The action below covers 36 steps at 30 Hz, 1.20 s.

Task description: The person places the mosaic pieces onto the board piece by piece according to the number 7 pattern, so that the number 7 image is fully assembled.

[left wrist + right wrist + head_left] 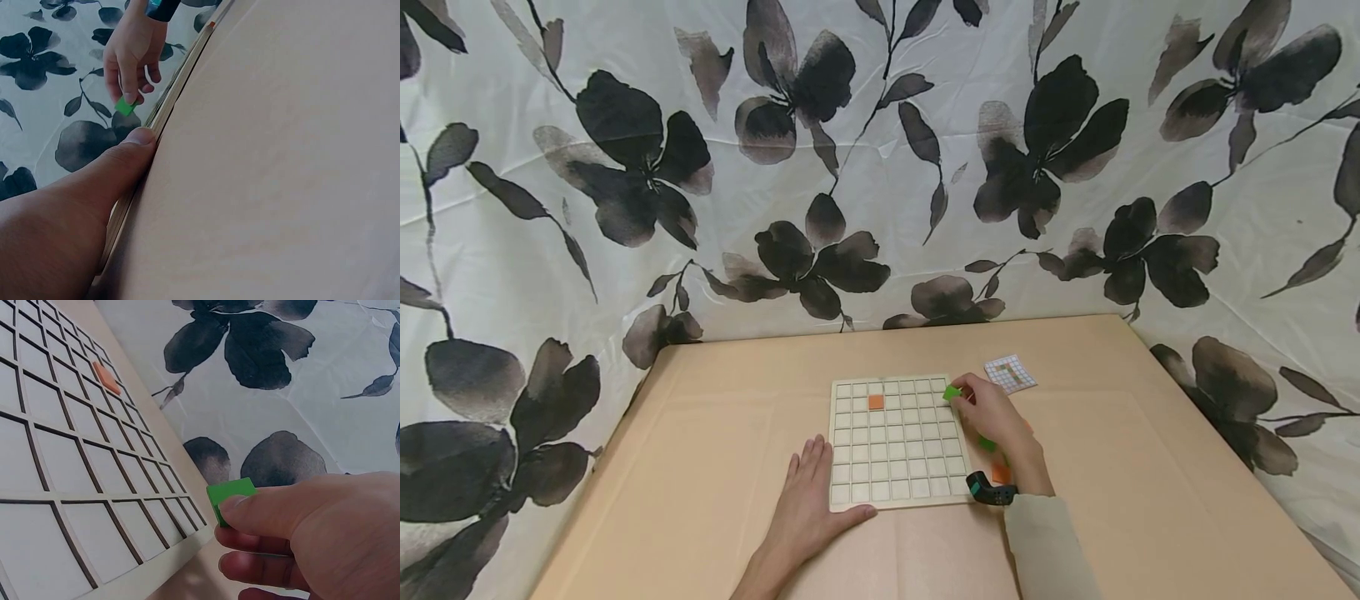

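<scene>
A pale wooden grid board (901, 502) with square recesses lies on the table. One orange square tile (876, 402) sits in a recess near its far edge, also visible in the right wrist view. My right hand (992, 412) pinches a green square tile (232, 490) between thumb and fingers, held just above the board's far right corner. At the board's near left corner rests my left hand (808, 504), fingers straight along the left side and thumb on the near edge. In the left wrist view that thumb (134, 147) touches the board's rim.
A small card with a coloured grid pattern (1011, 373) lies beyond the board's right corner. Beneath my right forearm are a loose green tile (987, 443) and an orange tile (1001, 473), partly hidden. A floral cloth (925, 167) hangs behind the table (700, 433).
</scene>
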Each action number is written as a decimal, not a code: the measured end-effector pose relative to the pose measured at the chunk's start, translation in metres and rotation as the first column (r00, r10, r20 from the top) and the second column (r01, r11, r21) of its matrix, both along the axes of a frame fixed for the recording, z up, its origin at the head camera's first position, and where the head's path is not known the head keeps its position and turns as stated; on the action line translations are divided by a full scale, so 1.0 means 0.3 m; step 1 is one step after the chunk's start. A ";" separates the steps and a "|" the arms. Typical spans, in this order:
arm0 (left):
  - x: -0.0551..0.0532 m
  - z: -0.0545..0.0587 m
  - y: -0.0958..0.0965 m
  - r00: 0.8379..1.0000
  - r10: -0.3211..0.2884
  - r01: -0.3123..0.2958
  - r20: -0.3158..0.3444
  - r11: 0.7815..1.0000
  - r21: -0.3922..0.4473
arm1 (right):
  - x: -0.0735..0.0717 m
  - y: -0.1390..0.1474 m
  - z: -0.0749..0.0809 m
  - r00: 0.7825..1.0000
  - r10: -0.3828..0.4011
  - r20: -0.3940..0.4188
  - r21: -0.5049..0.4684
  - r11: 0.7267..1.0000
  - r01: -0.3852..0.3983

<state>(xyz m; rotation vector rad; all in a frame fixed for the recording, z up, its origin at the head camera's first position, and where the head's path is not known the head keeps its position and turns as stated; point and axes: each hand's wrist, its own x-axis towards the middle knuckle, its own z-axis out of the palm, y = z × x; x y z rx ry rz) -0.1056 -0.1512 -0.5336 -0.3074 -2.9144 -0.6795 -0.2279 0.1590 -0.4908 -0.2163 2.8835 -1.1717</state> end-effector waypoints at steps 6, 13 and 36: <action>0.000 0.002 0.000 1.000 0.003 -0.003 0.010 1.000 0.002 | -0.009 -0.012 0.001 0.999 0.021 -0.024 0.011 1.000 -0.021; -0.002 0.001 0.000 1.000 0.004 -0.004 0.012 1.000 0.005 | -0.019 -0.034 0.009 0.999 0.026 -0.027 0.026 0.999 -0.025; 0.003 0.006 0.000 1.000 0.000 0.000 0.016 1.000 -0.007 | -0.029 -0.116 0.018 0.999 0.048 -0.003 -0.045 0.998 -0.049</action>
